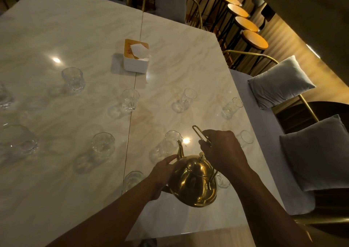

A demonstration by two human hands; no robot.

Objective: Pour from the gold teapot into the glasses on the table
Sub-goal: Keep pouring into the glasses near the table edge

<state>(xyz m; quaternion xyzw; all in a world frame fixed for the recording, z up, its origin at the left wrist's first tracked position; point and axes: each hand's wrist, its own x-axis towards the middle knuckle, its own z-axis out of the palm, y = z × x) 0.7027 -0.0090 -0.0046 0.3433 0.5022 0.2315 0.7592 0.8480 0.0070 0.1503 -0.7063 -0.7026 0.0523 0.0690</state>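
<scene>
The gold teapot (192, 182) is held above the near right part of the marble table (75, 38). My right hand (222, 152) grips its tall wire handle from above. My left hand (162, 173) is pressed against the pot's left side, below the spout. The spout points at a clear glass (172, 139) just beyond it. Several more clear glasses stand scattered over the table, such as one (130, 100) in the middle, one (103, 144) to the left and one (132, 178) under my left forearm. Another glass (222, 180) is partly hidden behind the pot.
A white tissue box (136, 57) with a wooden lid stands at the table's centre seam. Grey cushions (279, 82) lie on a bench along the right edge. A row of round stools (255, 38) stands at the far right.
</scene>
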